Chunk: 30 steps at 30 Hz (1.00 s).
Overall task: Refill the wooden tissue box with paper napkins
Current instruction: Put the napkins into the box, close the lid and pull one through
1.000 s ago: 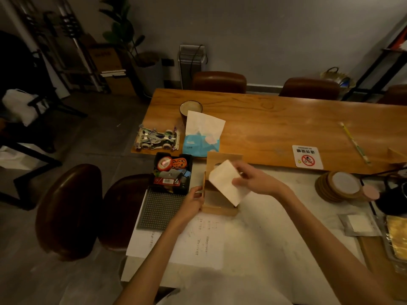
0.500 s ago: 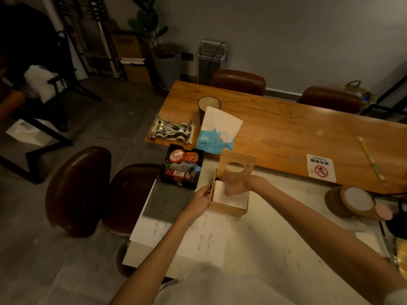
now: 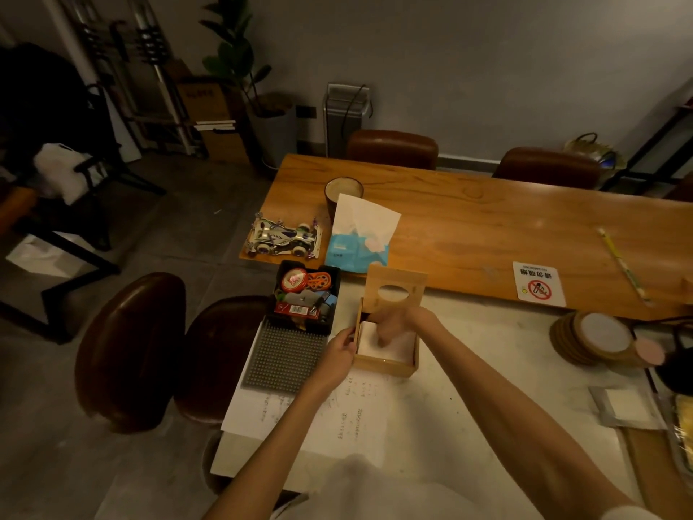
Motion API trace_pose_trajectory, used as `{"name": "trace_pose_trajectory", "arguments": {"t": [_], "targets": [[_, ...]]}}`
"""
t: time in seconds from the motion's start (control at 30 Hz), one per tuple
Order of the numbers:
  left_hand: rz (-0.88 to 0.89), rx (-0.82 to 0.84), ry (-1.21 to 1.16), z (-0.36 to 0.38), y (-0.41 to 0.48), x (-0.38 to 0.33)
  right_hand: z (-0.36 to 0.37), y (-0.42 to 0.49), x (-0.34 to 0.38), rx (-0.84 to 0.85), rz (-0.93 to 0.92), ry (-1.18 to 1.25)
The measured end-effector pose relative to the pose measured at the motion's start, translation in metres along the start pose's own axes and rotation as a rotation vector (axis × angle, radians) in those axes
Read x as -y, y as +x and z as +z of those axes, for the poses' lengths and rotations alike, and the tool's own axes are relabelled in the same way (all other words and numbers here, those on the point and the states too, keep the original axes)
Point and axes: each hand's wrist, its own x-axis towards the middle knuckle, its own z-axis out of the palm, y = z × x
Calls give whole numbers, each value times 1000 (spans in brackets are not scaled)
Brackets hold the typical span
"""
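Observation:
The wooden tissue box (image 3: 386, 364) stands on the pale table, its lid (image 3: 396, 290) with an oval hole tipped up at the back. White paper napkins (image 3: 390, 345) lie inside it. My right hand (image 3: 392, 322) reaches into the box and presses down on the napkins, fingers curled on them. My left hand (image 3: 339, 349) grips the box's left wall. A blue napkin pack (image 3: 356, 243) with a white sheet sticking out sits behind the box on the brown table.
A black tray of small items (image 3: 304, 296) and a grey studded mat (image 3: 285, 356) lie left of the box. A toy car (image 3: 283, 238) and a cup (image 3: 343, 191) sit further back. Printed paper (image 3: 337, 414) lies before the box; coasters (image 3: 596, 337) at right.
My right hand carried the napkin stack down into the box and now pushes it flat inside. My left hand stayed on the box's left side. The camera tilted up slightly.

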Motion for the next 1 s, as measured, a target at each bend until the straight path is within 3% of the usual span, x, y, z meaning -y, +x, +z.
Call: {"name": "trace_pose_trajectory", "arguments": {"t": [0.13,0.37,0.5,0.6,0.7,0.87,0.93,1.0], "targets": [[-12,-7,14,1,-3,0,2,-8,3,-4,-37,-151],[45,-38,101,3,-7,6,17,-6,1,-120,-109,-142],[69,-76,166,4,-12,2,24,-6,2,-70,-10,-6],[134,-66,221,4,-12,3,33,-1,1,-135,-4,117],[221,-32,360,2,-11,-8,35,-7,2,-192,-32,93],[211,84,692,-2,9,-28,40,-8,-15,-281,-100,199],[165,175,772,-3,15,-39,46,-16,-26,-406,-54,325],[87,246,887,-2,22,-50,52,-31,-34,-520,113,320]]}}
